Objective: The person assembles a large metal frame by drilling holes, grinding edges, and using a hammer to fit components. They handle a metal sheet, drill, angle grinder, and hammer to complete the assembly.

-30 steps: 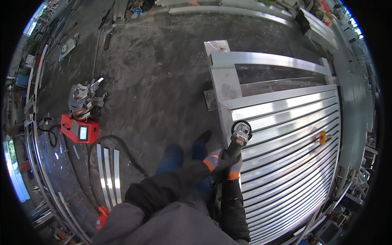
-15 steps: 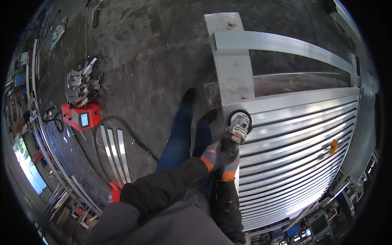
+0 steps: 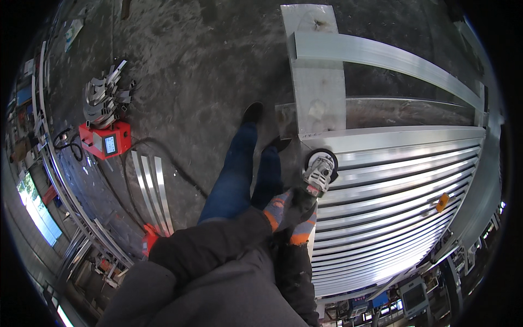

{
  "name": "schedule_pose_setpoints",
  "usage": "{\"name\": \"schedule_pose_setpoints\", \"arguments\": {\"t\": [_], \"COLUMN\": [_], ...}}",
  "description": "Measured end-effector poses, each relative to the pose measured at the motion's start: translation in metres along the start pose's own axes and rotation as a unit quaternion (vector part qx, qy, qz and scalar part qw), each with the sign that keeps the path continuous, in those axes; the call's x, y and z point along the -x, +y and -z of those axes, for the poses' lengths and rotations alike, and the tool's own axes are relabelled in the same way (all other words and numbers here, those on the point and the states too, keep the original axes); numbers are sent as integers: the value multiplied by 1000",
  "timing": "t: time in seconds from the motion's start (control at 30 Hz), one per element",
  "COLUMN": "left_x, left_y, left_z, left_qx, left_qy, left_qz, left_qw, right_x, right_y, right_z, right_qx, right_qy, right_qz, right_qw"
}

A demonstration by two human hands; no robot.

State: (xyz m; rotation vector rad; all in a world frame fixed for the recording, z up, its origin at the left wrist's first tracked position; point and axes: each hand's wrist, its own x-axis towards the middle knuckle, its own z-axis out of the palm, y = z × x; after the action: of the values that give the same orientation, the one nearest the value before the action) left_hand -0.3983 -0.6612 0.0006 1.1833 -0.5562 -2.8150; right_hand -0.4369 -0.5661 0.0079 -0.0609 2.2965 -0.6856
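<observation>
An angle grinder [image 3: 318, 173] with a grey metal head, a dark body and a round black-edged disc is held in both my hands. My left hand [image 3: 277, 209], in a grey and orange glove, is closed round the dark body from the left. My right hand [image 3: 303, 230], gloved alike, is closed on its rear end, its fingers partly hidden. The disc is over the near left corner of a slatted silver metal panel [image 3: 392, 143]; whether it touches the metal I cannot tell.
A flat metal plate [image 3: 318, 82] and a long silver bar [image 3: 381, 53] lie beyond the panel. An orange-yellow object [image 3: 442, 203] rests on the slats. At left are a red machine [image 3: 106, 143] with a screen, metal offcuts [image 3: 103, 98], a cable and several silver strips [image 3: 147, 185].
The whole view has shifted slightly, so things at the left appear higher. Both hands keep their hold on the grinder, which stays near the same panel corner.
</observation>
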Motion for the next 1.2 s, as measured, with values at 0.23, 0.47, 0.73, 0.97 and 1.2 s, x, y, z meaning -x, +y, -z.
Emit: {"name": "schedule_pose_setpoints", "arguments": {"t": [0.23,0.47,0.73,0.97,1.2], "left_x": [-1,-5,33,26,30], "left_y": [-41,-38,40,26,31], "left_z": [32,28,0,24,16], "left_qx": [-387,96,-479,-551,-510], "left_qy": [-27,-39,-31,-11,8], "left_qz": [-42,79,111,111,129], "left_qw": [921,991,870,827,850], "right_x": [-2,4,6,20,21], "right_y": [-2,11,29,63,66], "right_z": [-8,-7,-13,-29,-46], "right_qx": [138,58,-10,-67,-59], "right_qy": [62,-11,-173,-45,1], "right_qz": [50,39,38,46,44], "right_qw": [987,998,984,996,997]}}
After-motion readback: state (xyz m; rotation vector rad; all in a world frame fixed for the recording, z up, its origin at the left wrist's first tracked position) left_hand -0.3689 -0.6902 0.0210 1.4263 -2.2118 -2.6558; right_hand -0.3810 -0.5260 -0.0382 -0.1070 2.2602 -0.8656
